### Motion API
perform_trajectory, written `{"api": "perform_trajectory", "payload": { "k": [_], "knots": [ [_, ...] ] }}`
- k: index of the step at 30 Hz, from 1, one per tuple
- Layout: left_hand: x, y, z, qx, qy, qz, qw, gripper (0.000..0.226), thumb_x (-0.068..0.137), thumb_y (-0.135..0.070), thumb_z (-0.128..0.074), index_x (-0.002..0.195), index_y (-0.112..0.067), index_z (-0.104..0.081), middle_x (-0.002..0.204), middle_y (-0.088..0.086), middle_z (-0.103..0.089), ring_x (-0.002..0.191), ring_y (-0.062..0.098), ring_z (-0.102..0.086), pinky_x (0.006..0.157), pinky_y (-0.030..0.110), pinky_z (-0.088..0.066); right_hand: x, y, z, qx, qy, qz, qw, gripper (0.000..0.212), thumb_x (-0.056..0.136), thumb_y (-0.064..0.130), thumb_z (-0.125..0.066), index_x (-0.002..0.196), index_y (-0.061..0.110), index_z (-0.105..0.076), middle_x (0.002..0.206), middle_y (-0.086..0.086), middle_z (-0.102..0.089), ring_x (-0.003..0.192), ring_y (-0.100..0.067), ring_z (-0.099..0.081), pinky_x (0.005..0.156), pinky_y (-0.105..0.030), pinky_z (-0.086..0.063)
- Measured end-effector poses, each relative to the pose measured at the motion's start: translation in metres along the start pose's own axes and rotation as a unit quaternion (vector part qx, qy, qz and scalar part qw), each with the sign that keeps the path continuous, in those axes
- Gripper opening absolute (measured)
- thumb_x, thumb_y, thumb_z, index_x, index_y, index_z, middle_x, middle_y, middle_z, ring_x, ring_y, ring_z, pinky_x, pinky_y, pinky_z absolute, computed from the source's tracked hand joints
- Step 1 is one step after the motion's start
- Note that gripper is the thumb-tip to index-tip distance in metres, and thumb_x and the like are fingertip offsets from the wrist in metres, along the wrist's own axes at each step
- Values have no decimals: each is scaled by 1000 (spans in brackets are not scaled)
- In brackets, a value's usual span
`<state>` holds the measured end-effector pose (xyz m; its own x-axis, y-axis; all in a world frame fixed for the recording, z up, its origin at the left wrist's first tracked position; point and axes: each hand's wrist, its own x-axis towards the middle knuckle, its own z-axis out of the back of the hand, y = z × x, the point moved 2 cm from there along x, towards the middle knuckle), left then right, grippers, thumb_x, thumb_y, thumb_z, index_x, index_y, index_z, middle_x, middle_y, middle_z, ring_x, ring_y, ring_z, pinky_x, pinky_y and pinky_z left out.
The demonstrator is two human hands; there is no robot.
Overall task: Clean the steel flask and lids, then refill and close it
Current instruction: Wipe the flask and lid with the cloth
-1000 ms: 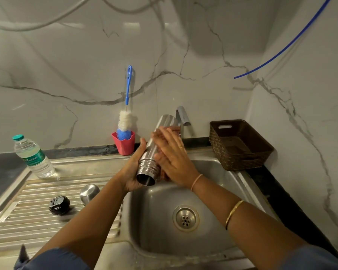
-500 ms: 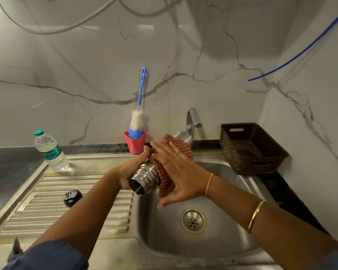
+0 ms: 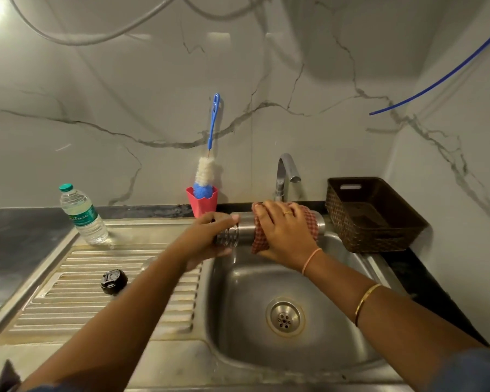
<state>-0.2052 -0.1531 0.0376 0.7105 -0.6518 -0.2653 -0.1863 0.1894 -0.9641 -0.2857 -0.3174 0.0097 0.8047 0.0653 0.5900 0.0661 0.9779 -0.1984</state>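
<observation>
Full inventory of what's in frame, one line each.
steel flask: 1, silver, held level over the sink
checked cloth: 1, red, round the flask
lid: 1, black, on the drainboard
water bottle: 1, clear, green cap, drainboard's back
bottle brush: 1, blue-white, in the cup
cup: 1, pink, behind the sink
tap: 1, silver, behind the flask
basket: 1, brown, right of sink
left hand: grips flask's threaded end
right hand: holds cloth round flask
</observation>
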Motion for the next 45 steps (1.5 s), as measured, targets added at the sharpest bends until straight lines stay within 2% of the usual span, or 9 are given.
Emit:
{"api": "perform_trajectory", "payload": {
  "k": [6,11,17,23,27,34,39,41,45],
  "knots": [
    [-4,12,-24,-112,-244,-157,951,16,84,-35,-67,92,-25,-57,94,2,-66,90,19,-66,74,29,-56,14,46,6,77,-23,-63,995,93,60,51,-78,133,11,-36,127,-13,-55,111,-30,-57,91,-46,-48],
    [-3,-4,-8,-120,-241,-179,947,22,81,-24,-72,98,-13,-64,94,9,-69,89,24,-68,79,37,-57,25,36,21,288,84,-98,949,88,69,48,-76,139,20,-30,135,-2,-44,119,-18,-48,98,-36,-46],
    [-2,-16,5,-61,-201,-191,959,15,83,-26,-69,93,-19,-61,91,5,-64,84,20,-65,73,31,-55,5,-11,20,483,395,-176,761,80,61,48,-80,128,29,-41,121,2,-54,107,-16,-56,95,-42,-50],
    [6,-21,-11,-18,-153,-201,967,29,77,-30,-73,96,-9,-66,95,14,-67,88,28,-67,77,38,-56,38,3,47,576,336,-191,721,42,80,23,-71,117,18,-50,105,-5,-63,100,-25,-61,94,-40,-50],
    [12,-29,-3,-23,-149,-182,972,26,82,-31,-69,95,-8,-65,98,19,-65,88,31,-65,79,41,-55,22,-8,39,607,391,-197,663,52,71,26,-78,115,26,-50,112,-8,-62,102,-26,-63,91,-41,-52],
    [18,-21,-13,-175,-161,-141,961,31,81,-31,-69,106,-18,-56,110,13,-61,97,28,-62,82,40,-55,-8,0,15,548,309,-228,743,70,70,29,-80,127,28,-39,118,-1,-54,102,-15,-58,91,-36,-52],
    [24,-15,-27,-202,-206,-81,954,67,75,-39,-75,128,-23,-38,110,5,-58,94,19,-61,66,31,-50,-8,19,8,307,158,-246,906,85,65,49,-77,133,26,-31,128,-1,-48,110,-19,-53,93,-39,-51],
    [23,-12,-28,-197,-196,-60,959,55,79,-38,-72,123,-19,-46,106,3,-62,90,17,-62,63,29,-49,-2,25,11,215,114,-203,948,93,69,47,-75,142,18,-24,137,-6,-40,120,-22,-48,99,-40,-46],
    [21,-12,-39,-60,-205,-115,970,22,81,-40,-70,88,-21,-63,91,5,-70,86,19,-68,80,39,-57,29,28,29,256,45,-190,947,101,72,38,-76,148,13,-14,143,-8,-36,128,-22,-41,105,-35,-40]
  ]
}}
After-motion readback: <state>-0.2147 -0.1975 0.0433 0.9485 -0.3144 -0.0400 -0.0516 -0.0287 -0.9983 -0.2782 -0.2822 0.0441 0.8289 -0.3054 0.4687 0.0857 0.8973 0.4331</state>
